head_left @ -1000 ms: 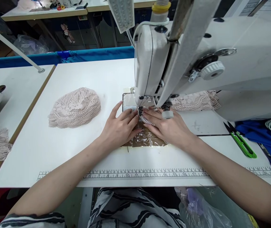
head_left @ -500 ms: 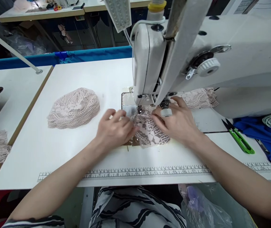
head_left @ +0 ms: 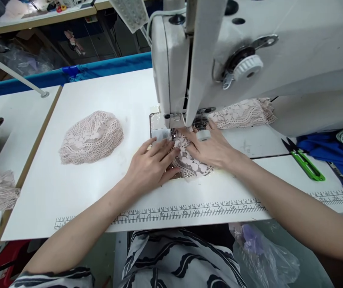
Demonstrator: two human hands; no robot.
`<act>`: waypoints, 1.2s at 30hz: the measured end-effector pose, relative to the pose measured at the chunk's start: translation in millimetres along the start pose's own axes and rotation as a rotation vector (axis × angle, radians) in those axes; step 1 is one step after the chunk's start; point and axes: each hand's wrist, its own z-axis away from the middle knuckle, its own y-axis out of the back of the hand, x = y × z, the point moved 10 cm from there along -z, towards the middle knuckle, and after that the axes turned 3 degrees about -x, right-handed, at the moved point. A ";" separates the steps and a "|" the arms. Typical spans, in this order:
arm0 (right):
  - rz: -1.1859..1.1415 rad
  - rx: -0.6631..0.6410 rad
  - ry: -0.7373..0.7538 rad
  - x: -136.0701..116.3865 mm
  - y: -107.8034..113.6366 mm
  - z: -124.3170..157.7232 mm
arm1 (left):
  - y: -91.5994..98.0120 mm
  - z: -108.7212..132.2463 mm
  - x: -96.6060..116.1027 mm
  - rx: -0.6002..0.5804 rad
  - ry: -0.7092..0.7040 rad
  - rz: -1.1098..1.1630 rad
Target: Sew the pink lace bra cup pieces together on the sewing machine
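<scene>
A pale pink lace piece (head_left: 193, 165) lies flat under the needle area of the white sewing machine (head_left: 171, 72). My left hand (head_left: 151, 162) rests on the left edge of this lace with its fingers stretched out and spread. On the other side, my right hand (head_left: 211, 146) lies over the lace close to the presser foot (head_left: 173, 134), fingers extended and pressing down. A white band circles one of its fingers. The right fingertips are partly hidden by the machine head.
A stack of lace pieces (head_left: 91, 138) sits on the left of the white table (head_left: 99, 196). More lace (head_left: 246, 114) lies behind the right hand. Green thread snips (head_left: 306, 162) and blue cloth (head_left: 333, 156) are at the right. A printed ruler (head_left: 165, 214) runs along the front edge.
My left hand has opened from curled fingers and laid them flat on the lace. My right hand stays on the lace, its fingers more extended toward the needle. The camera view has shifted slightly.
</scene>
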 end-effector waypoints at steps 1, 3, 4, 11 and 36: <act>0.020 0.021 0.001 -0.1 6.5 1.0 | 5.3 1.2 -4.8 0.023 0.010 -0.034; 0.055 0.097 -0.004 1.3 21.8 3.5 | 17.5 4.2 -12.1 0.097 0.037 -0.089; 0.069 0.135 -0.009 2.6 28.0 4.6 | 22.7 5.6 -13.0 0.136 0.045 -0.096; 0.133 0.068 0.087 -2.6 21.0 6.5 | 2.1 -0.4 1.8 -0.024 -0.025 0.027; 0.016 0.174 0.243 -40.1 27.3 25.7 | -7.0 -3.8 -5.0 -0.038 0.007 0.045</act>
